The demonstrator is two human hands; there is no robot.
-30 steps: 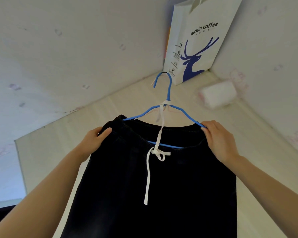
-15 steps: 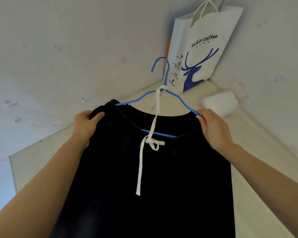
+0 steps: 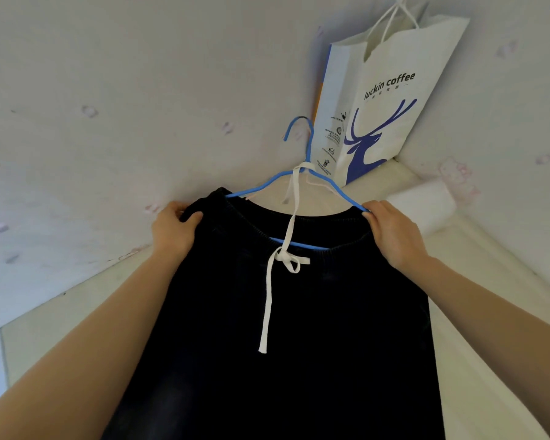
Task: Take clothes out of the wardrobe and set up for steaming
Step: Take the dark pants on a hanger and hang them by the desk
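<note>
A black garment (image 3: 299,328) with an elastic waistband hangs on a blue wire hanger (image 3: 308,147), held up in front of me. A white drawstring (image 3: 269,296) is tied in a bow at the waistband, with one end looped over the hanger's neck. My left hand (image 3: 172,230) grips the waistband's left corner. My right hand (image 3: 391,233) pinches the right corner together with the hanger's end. The hanger's hook is free, touching nothing.
A white paper bag (image 3: 385,100) with a blue deer print stands in the corner on a pale surface (image 3: 477,328). A white roll (image 3: 423,208) lies beside it, just behind my right hand. Papered walls close in left and right.
Both hands have raised the garment and hanger higher and further toward the corner. The grips are unchanged.
</note>
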